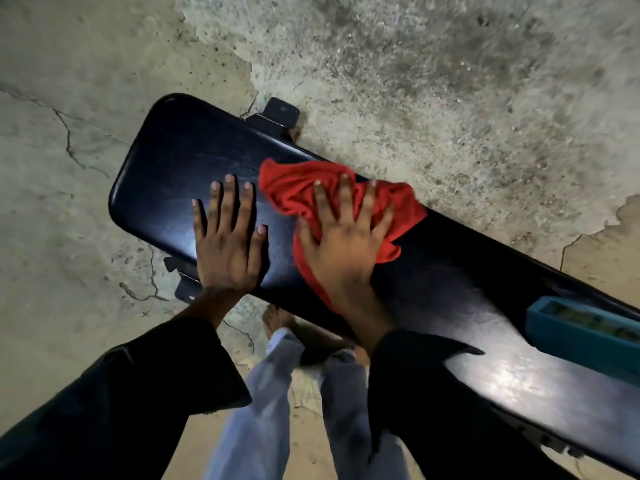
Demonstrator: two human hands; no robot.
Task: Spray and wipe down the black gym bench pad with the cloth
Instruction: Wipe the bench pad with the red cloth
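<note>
Long, glossy black bench pad (180,174) with rounded corners spans cracked concrete floor (450,81). Right hand (341,237), fingers splayed straight, presses crumpled red cloth (298,192) flat on pad's middle. Left hand (227,237) rests open-palmed beside it, grasping nothing.

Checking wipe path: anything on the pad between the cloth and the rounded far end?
Only the left hand, flat on the bench pad beside the red cloth under the right hand. Beyond it, nothing visible.
</note>
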